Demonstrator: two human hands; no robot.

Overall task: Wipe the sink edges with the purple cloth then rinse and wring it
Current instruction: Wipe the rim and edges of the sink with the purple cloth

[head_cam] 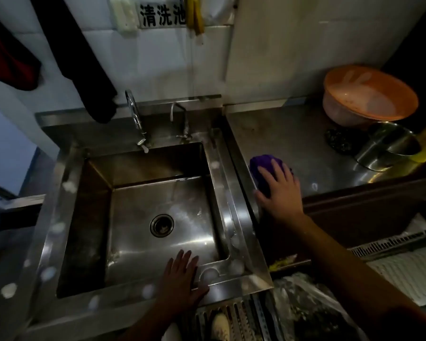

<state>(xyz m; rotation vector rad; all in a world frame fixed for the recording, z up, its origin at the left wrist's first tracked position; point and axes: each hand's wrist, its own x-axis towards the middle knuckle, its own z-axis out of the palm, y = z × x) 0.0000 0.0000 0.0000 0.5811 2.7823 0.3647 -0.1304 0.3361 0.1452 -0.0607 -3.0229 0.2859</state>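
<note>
Purple cloth (263,166) under the right hand (279,190) on the steel counter (293,136), just right of the sink (221,183).

Head view: the right hand lies flat on the cloth, fingers spread and straight, pressing it down near the counter's left edge. The left hand (182,279) rests open, fingers extended, on the sink's front rim, holding nothing. Soap spots dot the rim. An orange basin (369,94) and a steel pot (386,146) sit at the counter's far right.

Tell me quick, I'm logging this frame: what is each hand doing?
Left hand: open, flat on the sink's front edge.
Right hand: open, pressing the purple cloth on the counter.
</note>
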